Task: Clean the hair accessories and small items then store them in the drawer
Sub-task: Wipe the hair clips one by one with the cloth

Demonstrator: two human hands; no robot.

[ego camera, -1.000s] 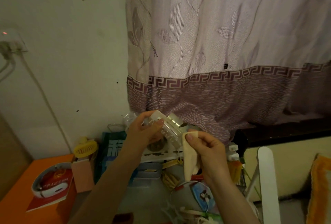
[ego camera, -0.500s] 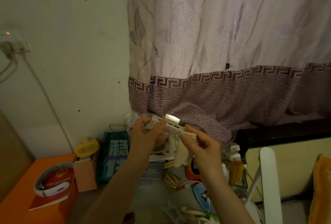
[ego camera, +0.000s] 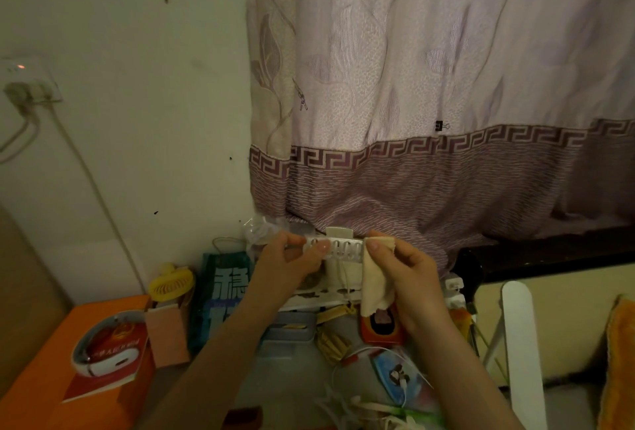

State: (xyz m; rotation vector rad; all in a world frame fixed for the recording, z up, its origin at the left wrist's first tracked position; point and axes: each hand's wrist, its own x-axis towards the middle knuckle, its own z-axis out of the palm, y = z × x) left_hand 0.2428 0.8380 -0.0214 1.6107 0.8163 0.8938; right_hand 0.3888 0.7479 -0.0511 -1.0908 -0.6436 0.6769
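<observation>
A left hand [ego camera: 288,258] grips a white hair claw clip [ego camera: 338,247] while the right hand [ego camera: 409,270] pinches a cream cloth [ego camera: 374,287] against it, mid-wipe; stowing it in the drawer likely comes next.

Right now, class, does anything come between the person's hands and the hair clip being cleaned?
Only the cloth: the right hand pinches it over the right end of the hair clip. The left hand grips the clip's left end bare.
</observation>
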